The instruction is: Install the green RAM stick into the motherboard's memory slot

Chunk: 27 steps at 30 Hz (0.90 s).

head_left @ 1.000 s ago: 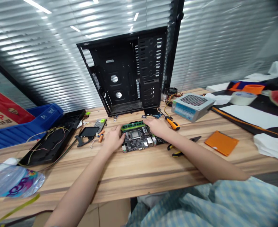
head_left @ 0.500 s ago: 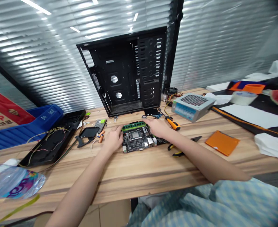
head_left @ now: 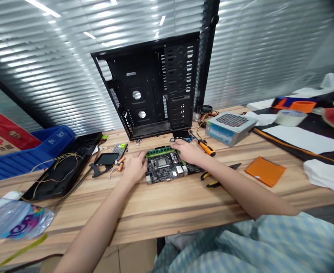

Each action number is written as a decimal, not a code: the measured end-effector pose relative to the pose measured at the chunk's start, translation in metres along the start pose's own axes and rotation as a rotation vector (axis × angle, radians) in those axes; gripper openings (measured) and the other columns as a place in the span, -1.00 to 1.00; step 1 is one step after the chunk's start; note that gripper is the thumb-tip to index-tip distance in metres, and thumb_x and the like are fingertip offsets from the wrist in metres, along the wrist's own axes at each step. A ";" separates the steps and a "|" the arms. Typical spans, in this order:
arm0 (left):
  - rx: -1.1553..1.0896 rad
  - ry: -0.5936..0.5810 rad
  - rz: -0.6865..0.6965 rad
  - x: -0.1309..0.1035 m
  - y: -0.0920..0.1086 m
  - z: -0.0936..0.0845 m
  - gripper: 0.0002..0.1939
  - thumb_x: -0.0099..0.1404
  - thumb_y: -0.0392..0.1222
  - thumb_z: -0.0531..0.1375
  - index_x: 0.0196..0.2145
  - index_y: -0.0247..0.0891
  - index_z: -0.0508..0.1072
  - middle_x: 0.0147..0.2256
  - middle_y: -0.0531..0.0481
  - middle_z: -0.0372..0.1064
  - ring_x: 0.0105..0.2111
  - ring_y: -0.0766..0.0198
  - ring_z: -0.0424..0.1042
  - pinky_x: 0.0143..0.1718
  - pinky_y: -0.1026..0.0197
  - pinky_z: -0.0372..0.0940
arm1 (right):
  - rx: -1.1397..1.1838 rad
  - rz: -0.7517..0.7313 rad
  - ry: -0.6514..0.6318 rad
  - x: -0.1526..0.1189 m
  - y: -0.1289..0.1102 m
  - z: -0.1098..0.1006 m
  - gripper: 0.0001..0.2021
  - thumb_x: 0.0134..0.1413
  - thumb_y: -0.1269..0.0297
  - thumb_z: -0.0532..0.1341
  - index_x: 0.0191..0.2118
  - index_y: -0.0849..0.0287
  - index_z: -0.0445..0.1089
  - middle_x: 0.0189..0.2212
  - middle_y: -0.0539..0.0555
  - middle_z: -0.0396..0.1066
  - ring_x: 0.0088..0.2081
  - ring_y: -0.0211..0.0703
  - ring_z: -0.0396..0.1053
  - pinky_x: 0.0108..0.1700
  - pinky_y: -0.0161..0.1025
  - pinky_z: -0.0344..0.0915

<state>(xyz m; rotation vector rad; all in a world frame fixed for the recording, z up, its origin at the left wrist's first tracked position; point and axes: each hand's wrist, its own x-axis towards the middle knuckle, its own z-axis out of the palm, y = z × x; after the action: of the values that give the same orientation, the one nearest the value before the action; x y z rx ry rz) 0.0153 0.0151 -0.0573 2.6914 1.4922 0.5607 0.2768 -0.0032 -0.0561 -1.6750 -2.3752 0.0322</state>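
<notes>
The bag [head_left: 19, 134] is showing "APP"; lettering on the bin [head_left: 13, 166] and bottle [head_left: 21, 222] is looking unclear. The board [head_left: 161, 172] is lying on the counter [head_left: 155, 208] before the case [head_left: 149, 83], with room stretching to the near edge. Apart, the left hand [head_left: 136, 167] is touching the board's left edge, the right hand [head_left: 188, 151] its far right corner; whether they are gripping, I cannot tell.

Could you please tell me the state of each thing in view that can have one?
Motherboard: flat, memory stick along far edge
Left hand: at the motherboard's left edge, grip unclear
Right hand: at the motherboard's far right corner, grip unclear
Computer case: upright, side open
Power supply: resting grille-up
Screwdriver: lying, tip pointing away
Pliers: lying, partly hidden, handles apart
Orange piece: lying flat
</notes>
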 end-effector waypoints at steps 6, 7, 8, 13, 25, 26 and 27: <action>0.000 0.005 -0.004 0.000 -0.001 0.001 -0.61 0.32 -0.30 0.02 0.09 -0.29 0.33 -0.06 -0.19 0.41 -0.08 0.05 0.41 -0.09 0.08 0.33 | -0.034 0.047 -0.032 -0.002 -0.006 -0.005 -0.45 0.07 0.57 -0.02 0.17 0.08 0.27 0.18 0.14 0.24 0.14 -0.07 0.24 0.06 -0.14 0.27; -0.002 0.008 -0.003 0.000 -0.001 0.001 -0.61 0.31 -0.30 0.03 0.09 -0.30 0.33 -0.06 -0.19 0.41 -0.08 0.05 0.41 -0.09 0.08 0.33 | -0.037 0.055 -0.040 -0.002 -0.007 -0.006 -0.45 0.07 0.57 -0.02 0.18 0.08 0.27 0.17 0.14 0.25 0.14 -0.06 0.24 0.05 -0.14 0.27; -0.002 0.010 -0.002 0.000 -0.001 0.001 -0.61 0.31 -0.29 0.03 0.09 -0.30 0.33 -0.07 -0.19 0.41 -0.08 0.05 0.41 -0.09 0.08 0.33 | -0.040 0.058 -0.048 -0.002 -0.008 -0.008 -0.44 0.07 0.57 -0.02 0.18 0.09 0.26 0.17 0.15 0.26 0.14 -0.05 0.24 0.05 -0.14 0.27; 0.006 0.007 0.004 0.001 0.000 0.000 -0.60 0.31 -0.29 0.04 0.09 -0.31 0.32 -0.08 -0.20 0.41 -0.08 0.04 0.41 -0.09 0.08 0.33 | -0.074 0.052 -0.061 -0.003 -0.012 -0.013 -0.46 0.08 0.56 -0.03 0.17 0.12 0.26 0.11 0.18 0.31 0.09 -0.03 0.29 -0.04 -0.17 0.31; 0.025 0.008 -0.007 0.000 -0.002 0.004 -0.48 0.33 -0.23 0.06 0.23 -0.29 0.19 0.02 -0.22 0.36 -0.01 0.01 0.37 -0.03 0.06 0.30 | -0.110 0.048 -0.054 -0.002 -0.013 -0.014 -0.49 0.11 0.55 -0.04 0.15 0.12 0.30 0.09 0.22 0.28 0.08 -0.01 0.30 -0.07 -0.19 0.31; 0.027 0.009 -0.014 0.000 -0.002 0.003 -0.44 0.33 -0.23 0.06 0.27 -0.28 0.13 0.00 -0.21 0.37 -0.02 0.01 0.37 -0.04 0.06 0.30 | -0.107 0.045 -0.055 -0.002 -0.012 -0.013 -0.49 0.11 0.55 -0.04 0.15 0.12 0.30 0.09 0.22 0.28 0.08 -0.01 0.30 -0.06 -0.19 0.31; 0.029 0.009 -0.023 0.000 -0.001 0.003 -0.39 0.32 -0.22 0.07 0.30 -0.26 0.06 -0.02 -0.20 0.39 -0.04 0.01 0.38 -0.06 0.06 0.31 | -0.104 0.045 -0.055 -0.002 -0.012 -0.013 -0.48 0.10 0.55 -0.04 0.16 0.12 0.30 0.09 0.23 0.28 0.07 -0.01 0.30 -0.06 -0.19 0.31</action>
<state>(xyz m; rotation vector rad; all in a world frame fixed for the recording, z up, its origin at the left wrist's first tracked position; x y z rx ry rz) 0.0151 0.0160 -0.0603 2.6929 1.5426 0.5555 0.2692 -0.0104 -0.0421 -1.7963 -2.4173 -0.0390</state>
